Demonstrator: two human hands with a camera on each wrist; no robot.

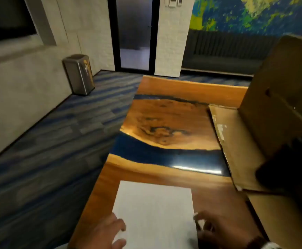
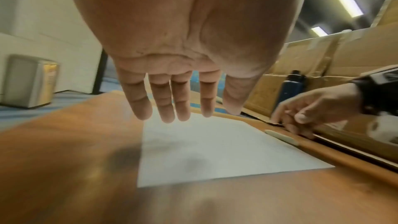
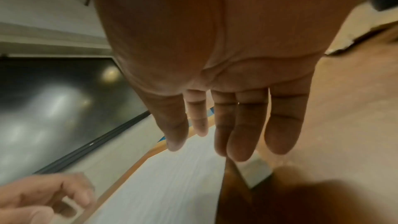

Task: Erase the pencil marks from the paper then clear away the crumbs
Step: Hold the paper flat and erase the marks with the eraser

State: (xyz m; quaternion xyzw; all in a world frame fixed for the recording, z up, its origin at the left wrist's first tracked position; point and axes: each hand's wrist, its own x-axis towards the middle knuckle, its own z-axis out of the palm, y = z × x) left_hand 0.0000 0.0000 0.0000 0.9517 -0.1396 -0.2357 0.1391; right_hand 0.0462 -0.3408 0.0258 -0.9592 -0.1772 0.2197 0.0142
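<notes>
A white sheet of paper (image 1: pixel 153 209) lies on the wooden table (image 1: pixel 164 123) near its front edge; any pencil marks on it are too faint to make out. My left hand (image 1: pixel 114 230) rests with spread, relaxed fingers on the sheet's left edge; the left wrist view shows this hand (image 2: pixel 172 108) with straight fingers just above the paper (image 2: pixel 206 151). A white eraser (image 2: pixel 282 136) lies on the table along the sheet's right edge. My right hand (image 1: pixel 218 229) hovers at that edge, fingers (image 3: pixel 243 142) extended over the eraser (image 3: pixel 256 169), holding nothing.
Large cardboard boxes (image 1: pixel 281 105) stand on the table's right side, with a flat flap (image 1: pixel 236 150) close to my right hand. A dark blue bottle (image 2: pixel 291 88) stands by the boxes. The table's left edge drops to carpet; a metal bin (image 1: pixel 79 74) stands by the wall.
</notes>
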